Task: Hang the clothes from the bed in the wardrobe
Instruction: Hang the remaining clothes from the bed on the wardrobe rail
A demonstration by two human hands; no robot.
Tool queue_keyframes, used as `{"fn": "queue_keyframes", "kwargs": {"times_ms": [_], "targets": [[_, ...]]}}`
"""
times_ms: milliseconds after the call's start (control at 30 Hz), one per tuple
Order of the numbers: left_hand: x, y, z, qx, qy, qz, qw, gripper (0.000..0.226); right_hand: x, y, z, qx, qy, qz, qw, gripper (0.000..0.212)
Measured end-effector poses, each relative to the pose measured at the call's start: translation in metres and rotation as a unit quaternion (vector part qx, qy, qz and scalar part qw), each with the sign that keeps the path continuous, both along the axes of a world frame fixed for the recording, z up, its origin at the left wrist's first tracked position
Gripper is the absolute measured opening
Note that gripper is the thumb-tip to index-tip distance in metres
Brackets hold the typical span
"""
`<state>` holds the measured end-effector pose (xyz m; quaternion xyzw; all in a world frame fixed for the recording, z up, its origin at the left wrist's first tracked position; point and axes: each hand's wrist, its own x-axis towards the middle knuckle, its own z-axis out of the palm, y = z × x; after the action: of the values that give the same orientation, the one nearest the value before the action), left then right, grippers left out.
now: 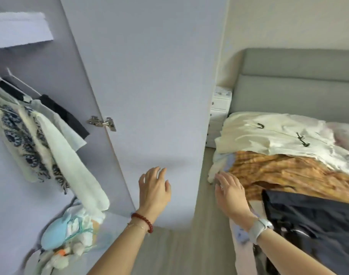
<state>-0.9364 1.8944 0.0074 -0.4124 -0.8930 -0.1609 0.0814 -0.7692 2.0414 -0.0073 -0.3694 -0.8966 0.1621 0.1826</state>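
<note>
Clothes lie heaped on the bed at the right: a cream garment with black marks (273, 133) on top, an orange-brown plaid garment (288, 171) under it, and a dark navy one (312, 219) nearest me. My right hand (232, 192), fingers spread and empty, reaches to the pile's left edge, touching a pale cloth beside the plaid. My left hand (153, 188) is open and empty in front of the open wardrobe door (149, 86). Inside the wardrobe at the left hang a white garment with blue print (24, 135), a cream one (70, 165) and a black one (64, 114).
A grey padded headboard (298, 90) stands behind the bed. A white bedside cabinet (219, 114) sits between door and bed. A bag of soft items with a pale blue object (58, 233) lies low in the wardrobe. Wood-look floor (201, 215) runs between door and bed.
</note>
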Motion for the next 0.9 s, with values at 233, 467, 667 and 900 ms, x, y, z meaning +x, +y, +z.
{"fn": "queue_keyframes", "kwargs": {"times_ms": [233,467,667,900], "targets": [[0.165,0.105,-0.03,-0.019,-0.055,-0.261,0.964,0.035,0.21,0.012,-0.043,-0.038,-0.025,-0.216,0.975,0.04],[0.384,0.166,-0.082,-0.132,-0.064,-0.472,0.87,0.04,0.423,-0.034,-0.098,-0.143,-0.03,-0.445,0.883,0.04],[0.57,0.171,-0.132,-0.255,-0.103,-0.594,0.756,0.041,0.585,-0.079,-0.147,-0.245,-0.009,-0.593,0.767,0.038],[0.697,0.174,-0.208,-0.374,-0.095,-0.639,0.666,0.048,0.739,-0.091,-0.208,-0.286,-0.029,-0.674,0.681,0.042]]}}
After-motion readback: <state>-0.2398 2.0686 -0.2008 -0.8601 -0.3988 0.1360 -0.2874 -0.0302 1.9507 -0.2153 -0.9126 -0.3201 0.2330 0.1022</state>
